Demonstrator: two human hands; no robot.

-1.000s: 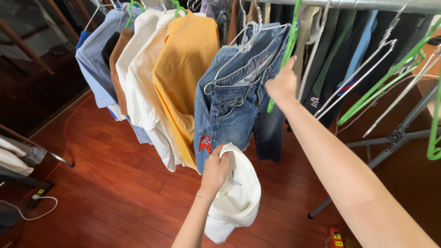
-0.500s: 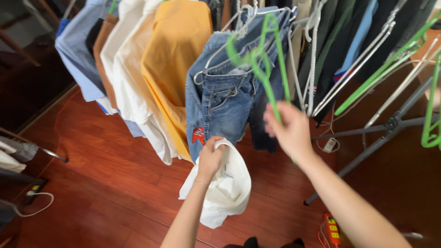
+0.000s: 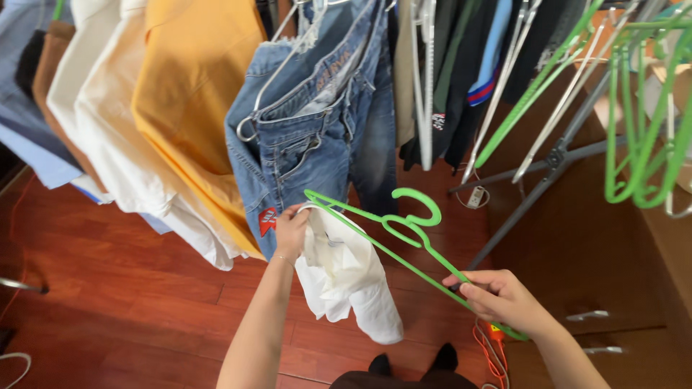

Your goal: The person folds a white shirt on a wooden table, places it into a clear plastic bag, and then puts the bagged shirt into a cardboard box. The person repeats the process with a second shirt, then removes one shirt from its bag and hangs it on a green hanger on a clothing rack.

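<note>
Rack, left side: shirts hanging in a row – a white shirt (image 3: 108,137), then a yellow shirt (image 3: 194,108), then blue jeans (image 3: 317,137) on a metal hanger.
Left hand (image 3: 290,232): fingers pinched shut on the neck of a white garment (image 3: 346,277), which is dangling low in front of the jeans, above the red wood floor (image 3: 108,288).
Progress: one tip of the green hanger (image 3: 393,238) is sitting right at the garment's opening – looks like it's not threaded through yet, and nothing's hung up.
Right hand (image 3: 501,299): fingers closed around the hanger's far end, holding it out flat.
Far right: spare green hangers (image 3: 641,137) are hanging there.
</note>
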